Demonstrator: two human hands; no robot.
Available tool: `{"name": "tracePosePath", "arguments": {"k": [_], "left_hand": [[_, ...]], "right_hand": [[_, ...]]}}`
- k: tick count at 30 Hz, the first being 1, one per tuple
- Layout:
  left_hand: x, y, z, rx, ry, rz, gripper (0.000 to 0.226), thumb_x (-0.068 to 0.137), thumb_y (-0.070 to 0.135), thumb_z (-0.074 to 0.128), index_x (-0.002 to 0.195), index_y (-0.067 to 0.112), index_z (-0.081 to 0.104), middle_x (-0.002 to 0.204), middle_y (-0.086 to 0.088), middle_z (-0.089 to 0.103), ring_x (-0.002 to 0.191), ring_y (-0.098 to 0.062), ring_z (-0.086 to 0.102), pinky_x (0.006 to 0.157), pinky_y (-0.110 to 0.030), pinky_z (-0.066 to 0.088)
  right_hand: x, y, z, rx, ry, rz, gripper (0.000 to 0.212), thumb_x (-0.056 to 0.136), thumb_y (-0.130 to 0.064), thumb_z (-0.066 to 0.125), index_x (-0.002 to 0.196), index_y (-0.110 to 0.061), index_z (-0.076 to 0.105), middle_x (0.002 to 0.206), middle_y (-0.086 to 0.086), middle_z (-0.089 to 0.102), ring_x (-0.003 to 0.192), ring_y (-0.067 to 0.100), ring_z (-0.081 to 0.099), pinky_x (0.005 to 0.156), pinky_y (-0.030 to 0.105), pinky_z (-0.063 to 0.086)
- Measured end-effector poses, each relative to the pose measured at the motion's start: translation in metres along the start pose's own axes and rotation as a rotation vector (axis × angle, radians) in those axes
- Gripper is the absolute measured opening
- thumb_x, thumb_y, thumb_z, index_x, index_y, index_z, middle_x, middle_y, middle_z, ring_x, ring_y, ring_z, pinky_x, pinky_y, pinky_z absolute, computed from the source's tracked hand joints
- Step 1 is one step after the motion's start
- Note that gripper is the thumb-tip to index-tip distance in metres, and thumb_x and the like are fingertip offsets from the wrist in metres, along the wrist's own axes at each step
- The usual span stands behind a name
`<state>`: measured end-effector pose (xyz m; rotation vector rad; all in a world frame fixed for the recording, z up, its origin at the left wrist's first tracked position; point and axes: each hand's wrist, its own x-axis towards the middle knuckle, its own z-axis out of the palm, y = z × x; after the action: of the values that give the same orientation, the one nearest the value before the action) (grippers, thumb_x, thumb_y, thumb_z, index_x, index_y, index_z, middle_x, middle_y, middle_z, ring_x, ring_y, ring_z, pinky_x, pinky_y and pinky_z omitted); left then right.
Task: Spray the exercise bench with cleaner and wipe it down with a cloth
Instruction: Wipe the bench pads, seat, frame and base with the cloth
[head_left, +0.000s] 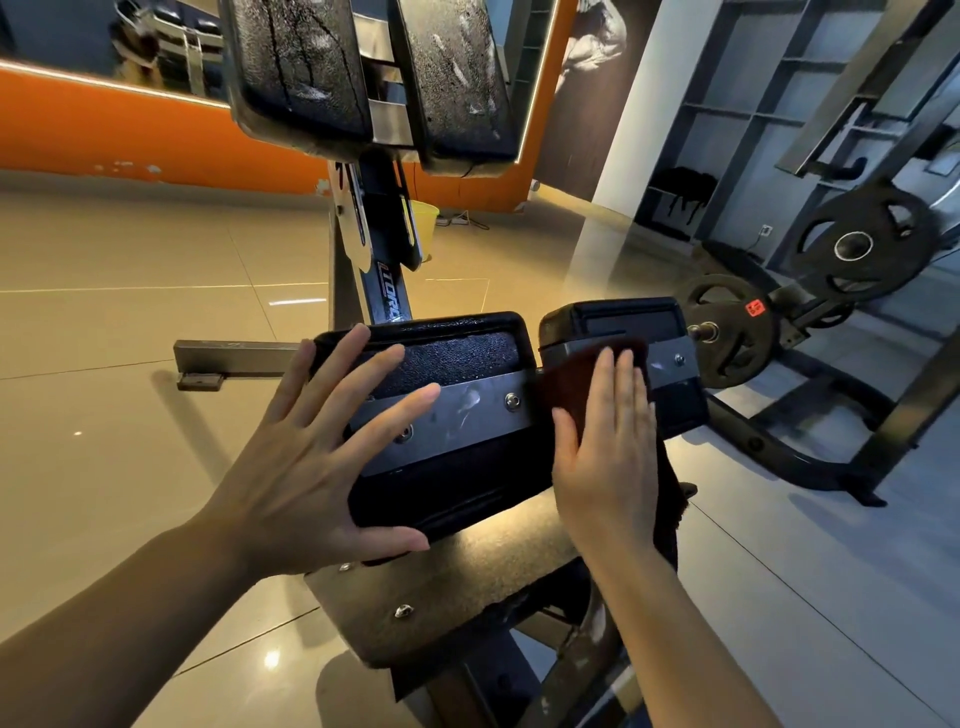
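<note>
Two hands work at the middle of the frame on the lower pads of an exercise bench (447, 467). Fingers spread and straight, the left hand (322, 467) lies flat across the left pad (457, 358) and its metal bracket (467, 410), most likely to steady the pad against the push of the wiping. With fingers straight and close together, the right hand (608, 457) presses a dark cloth (576, 374) against the gap between that pad and the right pad (623, 322); the cloth's loose end hangs down past the wrist at lower right. Smears show on the bracket, so it seems still to need wiping. At upper centre the two back pads (374, 78) glisten with droplets and streaks, seemingly sprayed but not yet dried. No spray bottle shows. Weight plates (862, 244) sit on a rack at right.
</note>
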<state>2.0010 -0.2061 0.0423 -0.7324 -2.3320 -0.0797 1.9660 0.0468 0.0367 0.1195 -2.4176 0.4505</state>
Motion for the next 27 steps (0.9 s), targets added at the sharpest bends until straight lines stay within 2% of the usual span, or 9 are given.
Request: {"name": "tracePosePath", "arguments": {"k": [2,5,9,11,14,18,22,27], "left_hand": [[0.000,0.002,-0.002,0.027,0.015,0.017,0.094,0.076,0.081,0.044,0.149,0.025,0.026,0.155,-0.017,0.026,0.148,-0.037,0.011,0.117,-0.060,0.007],[0.000,0.010,0.000,0.066,0.038,0.053,0.085,0.075,0.070,0.050,0.147,0.028,0.031,0.155,-0.014,0.026,0.148,-0.035,0.013,0.111,-0.071,0.010],[0.002,0.012,0.004,0.092,0.045,0.029,0.083,0.080,0.076,0.042,0.147,0.027,0.032,0.154,-0.015,0.029,0.147,-0.036,0.016,0.108,-0.074,0.010],[0.002,0.012,0.007,0.103,0.046,0.033,0.084,0.080,0.078,0.042,0.145,0.026,0.035,0.153,-0.016,0.031,0.146,-0.036,0.019,0.106,-0.076,0.009],[0.003,0.011,0.010,0.105,0.109,0.048,0.080,0.081,0.075,0.044,0.144,0.025,0.037,0.150,-0.016,0.034,0.144,-0.035,0.023,0.107,-0.076,0.010],[0.005,0.010,0.011,0.081,0.168,0.044,0.079,0.082,0.073,0.045,0.146,0.027,0.031,0.148,-0.014,0.034,0.145,-0.034,0.022,0.109,-0.073,0.009],[0.005,0.008,0.012,0.076,0.183,0.052,0.081,0.081,0.073,0.047,0.145,0.026,0.031,0.148,-0.015,0.034,0.144,-0.036,0.022,0.108,-0.074,0.010],[0.004,0.007,0.011,0.098,0.141,0.013,0.086,0.081,0.076,0.043,0.147,0.023,0.030,0.148,-0.017,0.035,0.146,-0.035,0.019,0.110,-0.071,0.011]], "right_hand": [[-0.032,0.014,0.004,0.003,0.032,0.018,0.063,0.102,-0.036,0.039,0.155,-0.014,0.013,0.162,0.007,0.016,0.149,0.022,0.010,0.119,0.048,0.021],[-0.080,0.035,0.009,0.004,0.051,-0.006,0.063,0.099,-0.035,0.038,0.154,-0.012,0.017,0.161,0.007,0.019,0.149,0.022,0.013,0.113,0.053,0.028],[-0.081,0.033,0.008,-0.007,0.061,0.017,0.060,0.101,-0.028,0.044,0.152,-0.008,0.020,0.158,0.013,0.026,0.146,0.026,0.017,0.109,0.057,0.035],[-0.058,0.020,0.002,0.013,0.027,0.034,0.062,0.100,-0.035,0.038,0.154,-0.010,0.017,0.160,0.011,0.021,0.148,0.025,0.014,0.115,0.053,0.028],[-0.007,-0.002,-0.006,0.027,-0.059,0.056,0.069,0.100,-0.040,0.038,0.155,-0.014,0.006,0.163,0.005,0.005,0.150,0.019,0.001,0.122,0.042,0.009],[0.051,-0.024,-0.013,-0.027,-0.109,0.018,0.066,0.104,-0.039,0.035,0.156,-0.015,0.003,0.164,0.004,-0.002,0.151,0.019,-0.005,0.120,0.033,-0.005],[0.052,-0.023,-0.013,-0.012,-0.119,-0.021,0.068,0.104,-0.039,0.035,0.156,-0.016,-0.001,0.164,0.004,-0.005,0.151,0.018,-0.007,0.119,0.030,-0.007],[0.011,-0.004,-0.001,-0.014,0.007,-0.039,0.068,0.102,-0.034,0.043,0.156,-0.011,0.007,0.163,0.011,0.007,0.151,0.024,0.004,0.122,0.037,0.005]]}}
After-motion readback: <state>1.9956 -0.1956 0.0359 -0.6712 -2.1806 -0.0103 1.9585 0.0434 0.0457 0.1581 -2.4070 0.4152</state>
